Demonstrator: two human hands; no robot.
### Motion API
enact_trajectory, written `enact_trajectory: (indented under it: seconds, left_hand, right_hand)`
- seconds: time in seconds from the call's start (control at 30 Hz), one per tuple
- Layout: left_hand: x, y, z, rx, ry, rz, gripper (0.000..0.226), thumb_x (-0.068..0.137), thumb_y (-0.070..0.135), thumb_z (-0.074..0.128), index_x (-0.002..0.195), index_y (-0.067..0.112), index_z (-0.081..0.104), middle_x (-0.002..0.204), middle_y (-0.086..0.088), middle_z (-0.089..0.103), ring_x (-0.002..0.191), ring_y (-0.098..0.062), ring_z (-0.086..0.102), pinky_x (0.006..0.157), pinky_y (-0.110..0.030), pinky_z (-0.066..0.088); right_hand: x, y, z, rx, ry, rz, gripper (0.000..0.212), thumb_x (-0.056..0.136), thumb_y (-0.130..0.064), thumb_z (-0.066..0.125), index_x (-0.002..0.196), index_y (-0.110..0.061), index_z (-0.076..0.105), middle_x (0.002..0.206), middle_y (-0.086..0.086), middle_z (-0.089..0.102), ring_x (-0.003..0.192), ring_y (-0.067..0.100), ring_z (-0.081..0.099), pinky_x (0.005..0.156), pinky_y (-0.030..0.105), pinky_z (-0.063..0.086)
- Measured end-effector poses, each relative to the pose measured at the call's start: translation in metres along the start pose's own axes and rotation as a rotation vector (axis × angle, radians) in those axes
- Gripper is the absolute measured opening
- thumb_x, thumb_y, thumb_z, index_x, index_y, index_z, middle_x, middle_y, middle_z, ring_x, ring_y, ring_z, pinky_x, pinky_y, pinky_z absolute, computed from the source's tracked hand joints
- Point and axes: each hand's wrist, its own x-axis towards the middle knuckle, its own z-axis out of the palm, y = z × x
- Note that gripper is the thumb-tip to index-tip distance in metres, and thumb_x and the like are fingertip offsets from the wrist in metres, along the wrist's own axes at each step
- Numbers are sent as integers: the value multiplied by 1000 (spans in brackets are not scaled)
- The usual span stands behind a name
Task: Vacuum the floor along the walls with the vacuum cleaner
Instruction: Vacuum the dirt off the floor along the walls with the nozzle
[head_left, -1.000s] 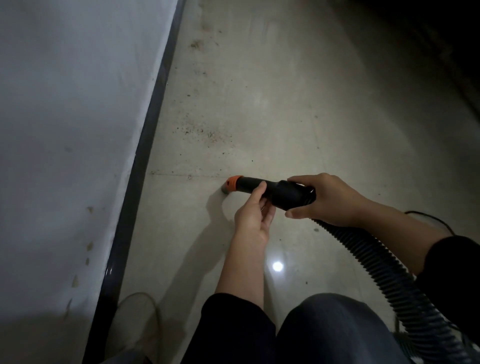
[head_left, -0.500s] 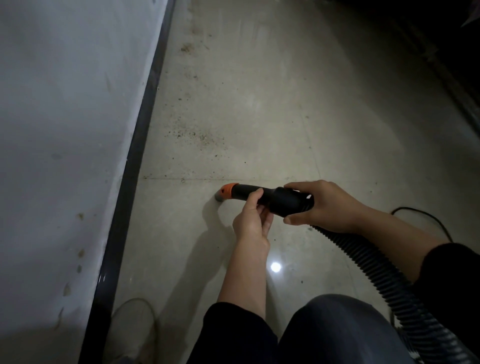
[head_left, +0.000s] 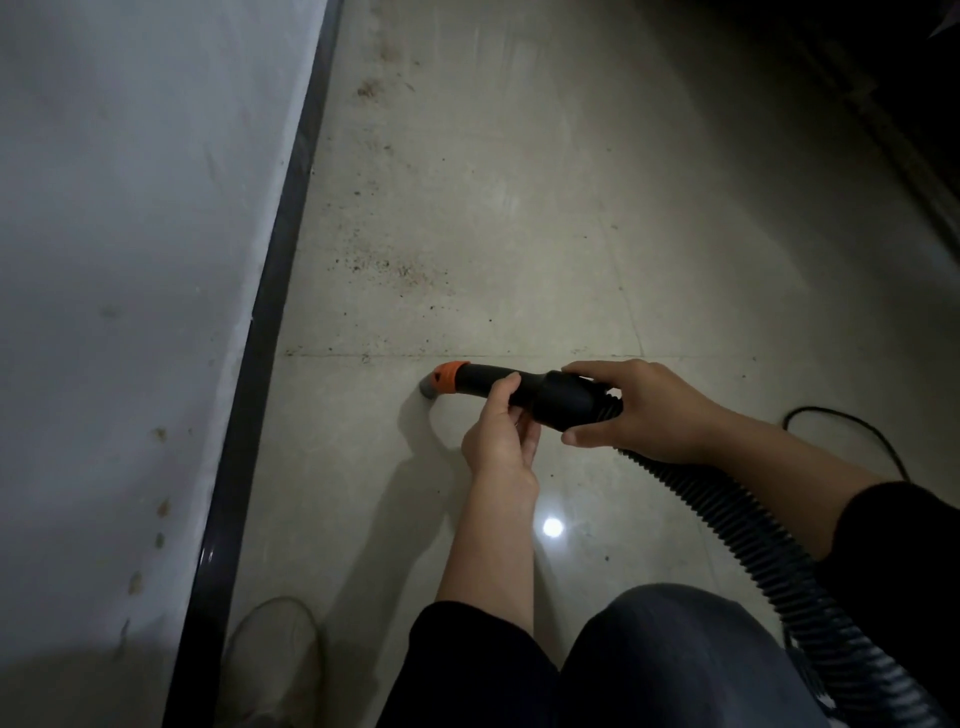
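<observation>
grey-beige tiled floor (head_left: 519, 208) fills the frame from 12 to 6 o'clock. white wall (head_left: 130, 260) takes the whole 9 o'clock side, stained low down. black skirting (head_left: 270, 291) runs along its foot from 12 toward 7 o'clock. black ribbed hose (head_left: 727, 519) comes in from 5 o'clock and rises to centre. pale shoe (head_left: 275, 660) at 7 o'clock, just beside the skirting.

right hand (head_left: 644, 410) just right of centre, fingers and thumb wrapped round the thick cuff where the hose meets the vacuum nozzle (head_left: 561, 400). left hand (head_left: 501, 441) at centre, under the nozzle's tube, thumb on top and fingers curled beneath, pinching it.

nozzle lies near level, pointing to 9 o'clock. orange collar (head_left: 449, 375), then grey tip (head_left: 427, 388) angled down to the floor, apart from the skirting. thin cable (head_left: 852, 431) loops at 3 o'clock. dark crumbs (head_left: 395, 265) lie scattered at 11 o'clock from the tip.
</observation>
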Motion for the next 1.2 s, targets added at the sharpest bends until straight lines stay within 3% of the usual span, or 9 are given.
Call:
enact_trajectory:
  seconds: [0.17, 0.27, 0.37, 0.57, 0.7, 0.87, 1.2]
  left_hand:
    - [-1, -14, 15, 27, -28, -55, 18, 86, 17, 72, 100, 9, 66, 89, -4, 72, 81, -8, 68, 67, -19, 56]
    - [-1, -21, 24, 46, -47, -88, 17, 85, 16, 73, 97, 8, 66, 89, -5, 72, 80, -9, 68, 66, -19, 57]
    - [0, -26, 33, 63, -64, -115, 15, 84, 14, 74, 95, 7, 65, 92, -8, 72, 79, -11, 69, 68, -21, 58]
    - [9, -30, 47, 128, -117, -153, 21, 86, 14, 73, 103, 5, 65, 96, -11, 73, 79, -12, 69, 68, -22, 58]
    - [17, -28, 56, 159, -142, -163, 18, 87, 14, 73, 100, 5, 64, 98, -12, 72, 81, -13, 69, 72, -23, 58]
    - [29, -24, 64, 169, -155, -162, 29, 86, 14, 74, 111, 1, 65, 99, -12, 73, 80, -11, 69, 64, -20, 58]
    - [55, -6, 71, 180, -151, -132, 30, 85, 16, 76, 109, 3, 64, 103, -12, 71, 86, -12, 69, 64, -19, 57]
  right_hand:
    - [-9, 13, -13, -6, 26, 55, 52, 73, -34, 82, 120, -31, 61, 106, -9, 67, 95, 12, 63, 86, 29, 52]
    - [-17, 21, -19, 19, 47, 93, 49, 72, -32, 83, 117, -31, 62, 103, -9, 68, 88, 12, 67, 76, 17, 50]
    - [-22, 28, -22, 15, 81, 108, 45, 73, -31, 82, 114, -30, 63, 97, -7, 70, 79, 1, 65, 67, 7, 45]
    - [-23, 37, -25, -18, 122, 147, 35, 78, -33, 77, 109, -27, 62, 91, -4, 69, 81, 12, 64, 76, 34, 54]
    - [-19, 42, -25, -45, 145, 158, 37, 82, -35, 74, 114, -27, 60, 93, -5, 67, 80, 9, 62, 73, 29, 51]
    - [-8, 45, -26, -43, 157, 170, 35, 84, -35, 72, 115, -30, 58, 87, -11, 64, 76, 2, 58, 61, 19, 41]
    - [23, 41, -23, -18, 167, 174, 31, 84, -32, 70, 111, -25, 59, 86, -2, 66, 76, 15, 62, 70, 35, 51]
